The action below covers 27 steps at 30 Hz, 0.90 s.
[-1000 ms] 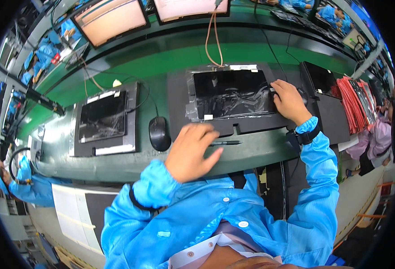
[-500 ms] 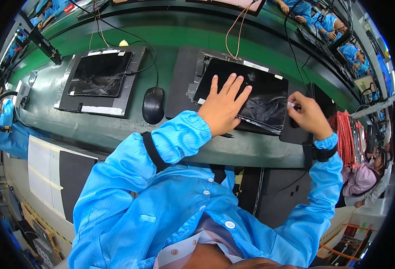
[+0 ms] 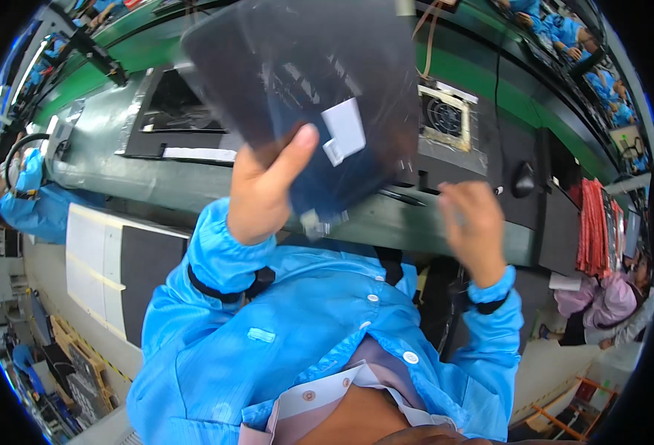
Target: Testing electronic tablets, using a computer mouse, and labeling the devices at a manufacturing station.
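Note:
My left hand [image 3: 264, 185] grips a black tablet [image 3: 371, 67] by its lower left edge, the thumb lying across the back. Raised above the bench, the tablet is tilted with its back toward me. A white label [image 3: 344, 124] is stuck on that back, and small clear tabs hang at the lower corner. Apart from the tablet, my right hand [image 3: 475, 222] hovers over the bench's front edge. Its fingers are bent but smeared by motion, so what they hold, if anything, cannot be told. A dark pen [image 3: 402, 197] lies between the hands.
A second tablet [image 3: 175, 104] rests on a dark board at the left. Behind my right hand is a fixture with a round fan grille [image 3: 444, 115]. Farther right are a black mouse [image 3: 523, 180] and a red stack [image 3: 592, 226]. Other people in blue sit beyond.
The tablet has been lifted off its fixture and turned back side toward me in my left hand. My right hand has left the tablet's right edge and come nearer to me.

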Available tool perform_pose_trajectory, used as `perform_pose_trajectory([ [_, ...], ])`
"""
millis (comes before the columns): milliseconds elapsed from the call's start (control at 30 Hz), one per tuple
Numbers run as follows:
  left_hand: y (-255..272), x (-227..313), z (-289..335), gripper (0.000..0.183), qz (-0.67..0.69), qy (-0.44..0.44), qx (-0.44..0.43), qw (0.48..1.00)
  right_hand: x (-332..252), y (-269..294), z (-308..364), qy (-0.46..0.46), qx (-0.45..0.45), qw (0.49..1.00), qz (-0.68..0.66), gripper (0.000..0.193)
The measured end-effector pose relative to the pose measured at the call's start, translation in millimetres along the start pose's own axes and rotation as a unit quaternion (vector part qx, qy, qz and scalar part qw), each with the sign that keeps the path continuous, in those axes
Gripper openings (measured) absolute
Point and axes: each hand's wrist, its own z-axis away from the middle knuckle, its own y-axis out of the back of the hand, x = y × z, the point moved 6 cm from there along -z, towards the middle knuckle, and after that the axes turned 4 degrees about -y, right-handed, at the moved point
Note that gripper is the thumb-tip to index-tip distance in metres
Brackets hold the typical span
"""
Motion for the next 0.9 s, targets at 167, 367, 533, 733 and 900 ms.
perform_pose_trajectory([
  [167, 65, -10, 55, 0.043, 0.141, 0.201, 0.132, 0.960, -16, -76, 24, -0.019, -0.034, 0.998, 0.043, 0.026],
  [367, 87, -22, 86, 0.044, 0.140, 0.180, 0.141, 0.964, 3, -66, 21, -0.061, -0.143, 0.988, 0.000, 0.016],
  [533, 77, -27, 86, 0.044, 0.104, 0.175, 0.143, 0.969, -9, -31, 23, -0.219, -0.069, 0.968, -0.105, 0.011],
  [733, 46, -51, 81, 0.037, 0.161, 0.189, 0.103, 0.963, -102, -71, 20, -0.004, 0.012, 0.930, -0.367, 0.018],
  [900, 46, -48, 83, 0.033, 0.162, 0.182, 0.105, 0.964, -114, -87, 11, -0.041, 0.050, 0.925, -0.375, 0.019],
])
